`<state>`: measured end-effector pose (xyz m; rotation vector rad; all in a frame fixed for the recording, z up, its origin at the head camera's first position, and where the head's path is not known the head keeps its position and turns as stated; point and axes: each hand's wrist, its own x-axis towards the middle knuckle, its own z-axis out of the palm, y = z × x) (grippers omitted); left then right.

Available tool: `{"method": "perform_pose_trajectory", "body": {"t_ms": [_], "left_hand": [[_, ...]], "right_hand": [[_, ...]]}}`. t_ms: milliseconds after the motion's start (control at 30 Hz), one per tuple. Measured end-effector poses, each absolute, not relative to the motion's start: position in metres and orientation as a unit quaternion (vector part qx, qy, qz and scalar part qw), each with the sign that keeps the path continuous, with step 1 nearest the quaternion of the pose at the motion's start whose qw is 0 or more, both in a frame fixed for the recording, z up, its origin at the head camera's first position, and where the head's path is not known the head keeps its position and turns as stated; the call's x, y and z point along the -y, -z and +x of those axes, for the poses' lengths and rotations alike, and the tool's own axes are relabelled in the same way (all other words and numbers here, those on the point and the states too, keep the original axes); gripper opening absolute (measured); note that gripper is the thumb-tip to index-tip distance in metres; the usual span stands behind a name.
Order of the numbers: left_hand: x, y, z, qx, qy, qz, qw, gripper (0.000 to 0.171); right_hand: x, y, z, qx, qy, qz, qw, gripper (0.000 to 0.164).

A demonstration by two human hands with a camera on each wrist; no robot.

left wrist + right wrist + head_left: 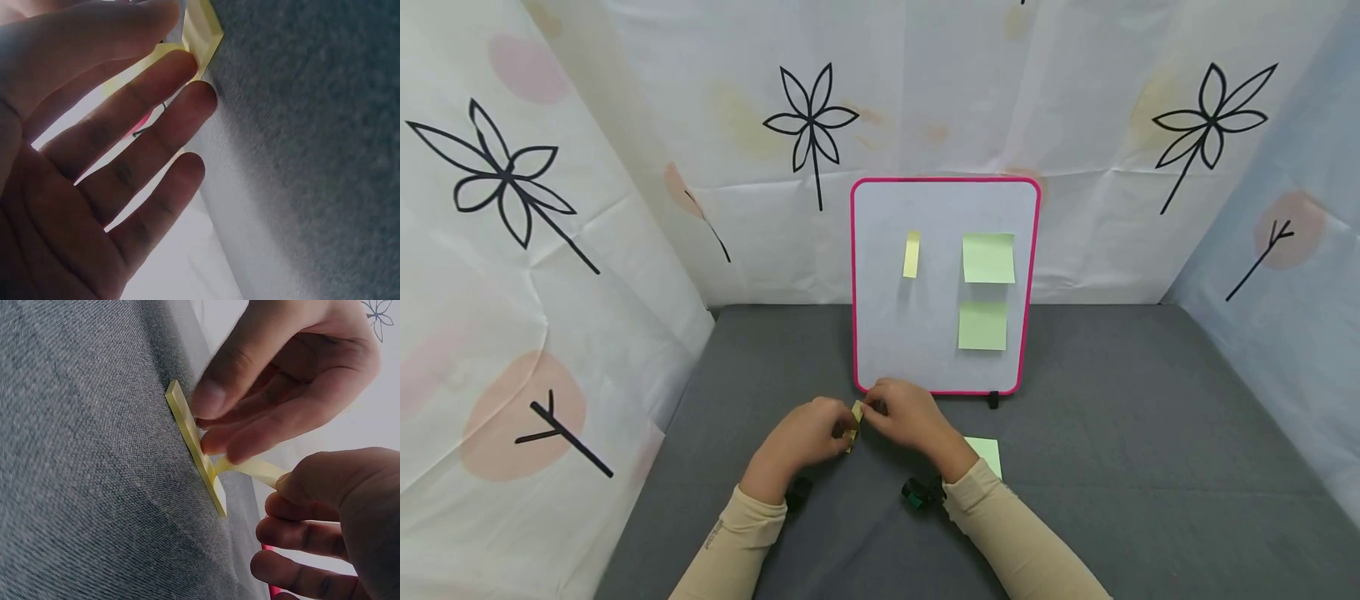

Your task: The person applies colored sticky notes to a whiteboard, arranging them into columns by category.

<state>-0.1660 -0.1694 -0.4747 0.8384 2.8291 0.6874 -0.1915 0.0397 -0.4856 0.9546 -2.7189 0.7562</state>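
Low in front of the whiteboard, a narrow yellow sticky note pad (194,447) stands out against the grey cloth. My left hand (805,433) holds it, thumb and fingertips on its face in the right wrist view. A thin yellow strip (259,469) curls up from the pad near one end, still joined to it there. The strip's free end is pinched between thumb and forefinger of my right hand (910,417). Seen from the left wrist, the other left fingers (175,119) stretch out below the pad. Both hands are close together, just below the board's lower left corner.
A pink-framed whiteboard (925,358) stands upright at the back. On it are one yellow strip (912,255) and two green square notes, an upper one (988,258) and a lower one (982,326). Another green note (987,455) lies on the grey cloth, partly behind my right forearm.
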Motion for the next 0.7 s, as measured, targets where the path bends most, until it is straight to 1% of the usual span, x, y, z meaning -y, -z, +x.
{"method": "perform_pose_trajectory", "body": {"t_ms": [300,533,700], "left_hand": [[0.1676,0.4744,-0.1622,-0.934,-0.217,0.276,0.061,0.008],[0.1676,0.4769,-0.1641,-0.933,-0.222,0.278,0.061,0.013],[0.167,0.4785,-0.1639,-0.935,-0.219,0.27,0.065,0.011]], "right_hand": [[-0.0409,0.4877,-0.1938,0.912,-0.254,0.314,0.075,0.007],[-0.0433,0.4869,-0.1954,0.916,-0.251,0.306,0.071,0.009],[-0.0447,0.4852,-0.1959,0.915,-0.254,0.304,0.071,0.01]]}}
